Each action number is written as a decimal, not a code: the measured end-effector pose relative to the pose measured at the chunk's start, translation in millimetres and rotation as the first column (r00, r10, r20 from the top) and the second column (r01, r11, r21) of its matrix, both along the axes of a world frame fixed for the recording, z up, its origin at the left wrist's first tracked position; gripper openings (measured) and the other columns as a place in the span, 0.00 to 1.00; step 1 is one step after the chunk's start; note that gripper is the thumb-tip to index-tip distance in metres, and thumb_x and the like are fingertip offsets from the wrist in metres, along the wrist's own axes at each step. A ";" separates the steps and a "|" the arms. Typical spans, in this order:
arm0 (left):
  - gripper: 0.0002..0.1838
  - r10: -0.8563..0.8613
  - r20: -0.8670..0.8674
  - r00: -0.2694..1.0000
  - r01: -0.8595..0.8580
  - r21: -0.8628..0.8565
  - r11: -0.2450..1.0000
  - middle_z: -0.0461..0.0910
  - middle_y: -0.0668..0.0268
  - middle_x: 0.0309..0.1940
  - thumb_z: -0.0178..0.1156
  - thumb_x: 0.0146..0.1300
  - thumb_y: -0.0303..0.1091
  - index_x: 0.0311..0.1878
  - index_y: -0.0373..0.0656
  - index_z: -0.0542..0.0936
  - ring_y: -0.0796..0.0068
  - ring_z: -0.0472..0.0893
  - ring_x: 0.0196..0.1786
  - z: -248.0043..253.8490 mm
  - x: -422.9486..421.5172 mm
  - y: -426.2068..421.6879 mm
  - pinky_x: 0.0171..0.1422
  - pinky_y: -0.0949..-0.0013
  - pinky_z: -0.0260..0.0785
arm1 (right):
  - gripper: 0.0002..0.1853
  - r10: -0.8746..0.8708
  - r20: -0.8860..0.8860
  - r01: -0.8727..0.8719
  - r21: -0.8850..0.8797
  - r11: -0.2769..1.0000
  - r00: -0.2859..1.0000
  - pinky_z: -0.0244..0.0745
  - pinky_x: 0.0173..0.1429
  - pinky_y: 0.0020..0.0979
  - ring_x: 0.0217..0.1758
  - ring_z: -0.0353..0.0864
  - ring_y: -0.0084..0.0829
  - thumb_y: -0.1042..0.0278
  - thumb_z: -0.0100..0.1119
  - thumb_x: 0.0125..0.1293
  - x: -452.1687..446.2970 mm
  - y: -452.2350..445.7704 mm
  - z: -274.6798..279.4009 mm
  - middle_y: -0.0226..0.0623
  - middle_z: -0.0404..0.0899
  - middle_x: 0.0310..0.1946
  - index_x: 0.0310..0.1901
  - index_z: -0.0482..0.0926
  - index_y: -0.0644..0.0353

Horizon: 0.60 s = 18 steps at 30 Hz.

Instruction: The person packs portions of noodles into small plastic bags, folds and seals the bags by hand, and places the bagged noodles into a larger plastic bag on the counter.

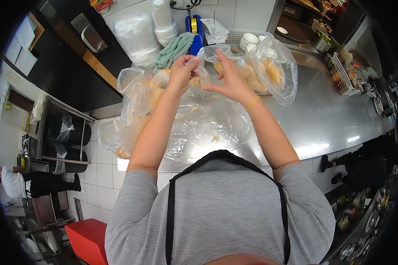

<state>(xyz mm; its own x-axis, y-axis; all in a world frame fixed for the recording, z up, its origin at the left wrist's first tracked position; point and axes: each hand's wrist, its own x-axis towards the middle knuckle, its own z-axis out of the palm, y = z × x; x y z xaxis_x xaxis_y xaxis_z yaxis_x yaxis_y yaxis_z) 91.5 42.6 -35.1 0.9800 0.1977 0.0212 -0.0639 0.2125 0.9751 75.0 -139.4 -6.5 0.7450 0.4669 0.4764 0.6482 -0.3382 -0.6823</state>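
Observation:
Both my arms reach forward over a steel counter (pixel 305 119). My left hand (pixel 184 71) is closed in a pinch on the edge of a clear plastic bag (pixel 202 78). Just to its right, my right hand (pixel 228 77) has its thumb and fingers spread apart, with nothing visible between them. Clear bags with yellowish-tan food (pixel 152 95) lie to the left of my hands, and another open bag (pixel 272 73) with similar food is on the right. A flat clear plastic sheet or bag (pixel 208 121) with crumbs lies below my hands.
Behind my hands are a green cloth (pixel 174 51), a blue tape dispenser (pixel 194 33), papers (pixel 214 30) and white bowls (pixel 248 40). A wrapped plastic stack (pixel 137 37) stands at the back left. A person (pixel 35 182) is at far left; another person's dark-clothed legs (pixel 353 163) show at right.

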 end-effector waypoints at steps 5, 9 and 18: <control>0.22 -0.293 0.148 0.945 0.248 0.262 0.933 0.75 0.72 0.35 0.64 0.53 0.35 0.51 0.43 0.71 0.85 0.72 0.33 56.5 -50.7 -10.6 0.37 0.80 0.65 | 0.29 0.130 -0.088 -0.118 0.131 0.984 0.988 0.71 0.41 0.29 0.32 0.75 0.31 0.58 0.63 0.54 17.9 33.7 -27.3 0.42 0.73 0.44 0.56 0.66 0.60; 0.50 -0.381 0.291 0.878 0.261 0.377 0.889 0.66 0.65 0.55 0.70 0.45 0.43 0.67 0.42 0.49 0.66 0.68 0.56 44.5 -67.2 24.7 0.62 0.69 0.58 | 0.15 0.339 -0.454 -0.286 0.184 0.940 0.824 0.69 0.40 0.26 0.34 0.74 0.22 0.57 0.56 0.61 -1.7 22.4 8.5 0.32 0.79 0.31 0.43 0.78 0.60; 0.22 -0.869 -0.106 0.483 0.862 0.235 0.450 0.70 0.59 0.54 0.63 0.52 0.35 0.49 0.36 0.75 0.66 0.69 0.58 2.9 -88.9 -10.6 0.64 0.65 0.57 | 0.18 0.438 -0.307 -0.375 0.242 0.895 0.845 0.61 0.23 0.17 0.24 0.68 0.12 0.50 0.53 0.62 -21.6 25.8 21.8 0.22 0.74 0.25 0.39 0.78 0.58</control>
